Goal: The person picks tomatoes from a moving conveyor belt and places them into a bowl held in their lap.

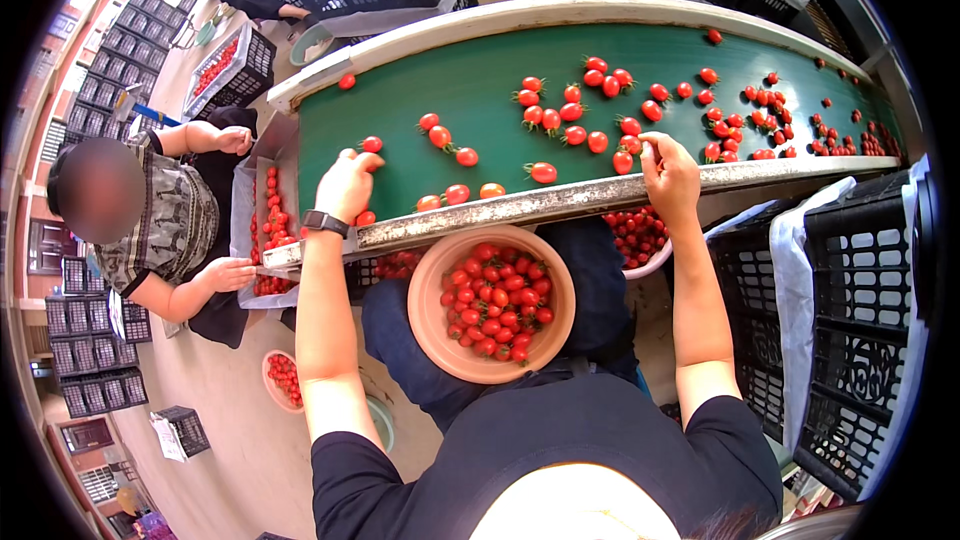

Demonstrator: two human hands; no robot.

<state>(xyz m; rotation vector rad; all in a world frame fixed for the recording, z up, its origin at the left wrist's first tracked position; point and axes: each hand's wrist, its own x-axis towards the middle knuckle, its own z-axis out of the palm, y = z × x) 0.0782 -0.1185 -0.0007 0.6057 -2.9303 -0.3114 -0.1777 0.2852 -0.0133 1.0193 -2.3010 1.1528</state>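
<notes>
Cherry tomatoes (551, 120) lie scattered over a green conveyor belt (480, 90) in front of me. My left hand (346, 184), with a dark watch on its wrist, is over the belt's left part, its fingers curled. One tomato (371, 144) is right by its fingertips; the inside of the hand is hidden. At the belt's near edge, my right hand (670, 172) has thumb and fingers drawn together beside two tomatoes (622, 162); whether it grips one is unclear. A peach-coloured plastic basin (427, 315) of tomatoes rests on my lap.
The belt's worn near rail (510, 202) runs above my lap. Black plastic crates (855, 345) with white liners stand at right. At left, a co-worker (176, 210) sits by a lined crate (244, 240) at the belt's end. Another tomato basin (281, 382) is on the floor.
</notes>
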